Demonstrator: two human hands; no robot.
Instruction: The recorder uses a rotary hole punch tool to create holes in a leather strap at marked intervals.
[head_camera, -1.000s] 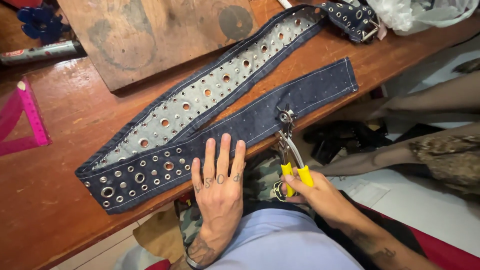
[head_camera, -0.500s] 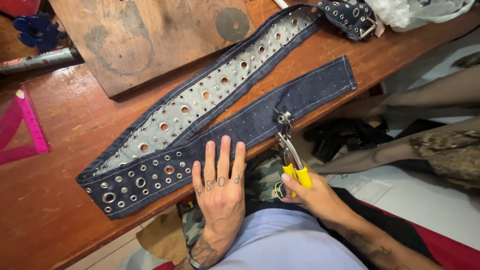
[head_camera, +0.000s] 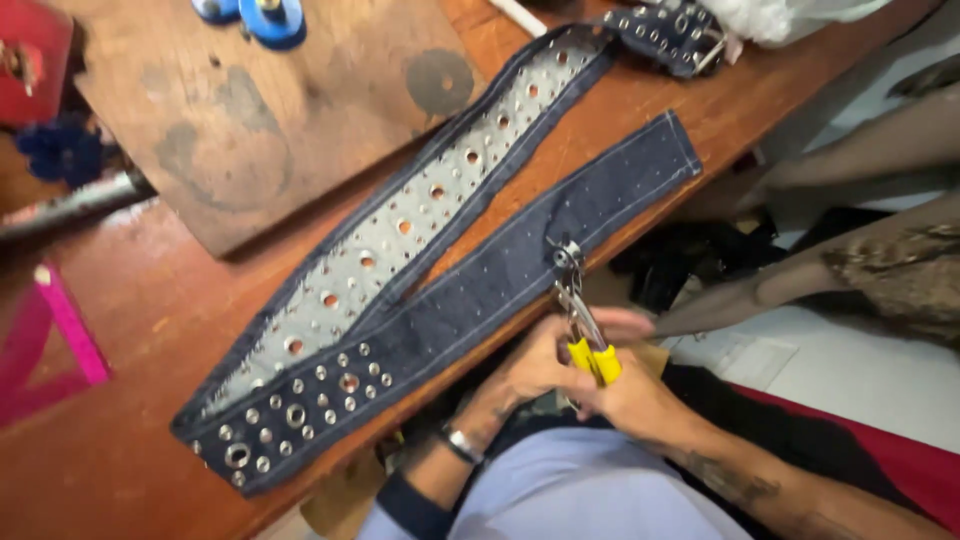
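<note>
Lifted off the denim strip (head_camera: 470, 290), left hand (head_camera: 535, 362) joins right hand (head_camera: 625, 395), fingers clenching pliers (head_camera: 580, 310).

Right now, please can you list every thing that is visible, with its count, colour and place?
denim strip: one, dark blue, along the near table edge, with metal eyelets at its left end
eyelet belt: one, silver-grey with blue border, lying diagonally behind the strip
punch pliers: one, metal with yellow handles, head on the strip's near edge
wooden board: one, brown, stained, far side of the table
table: one, reddish-brown wood
ruler: one, pink, left edge
plastic bag: one, whitish, top right
left hand: one, at the pliers' handles
right hand: one, fingers closed around the yellow handles
</note>
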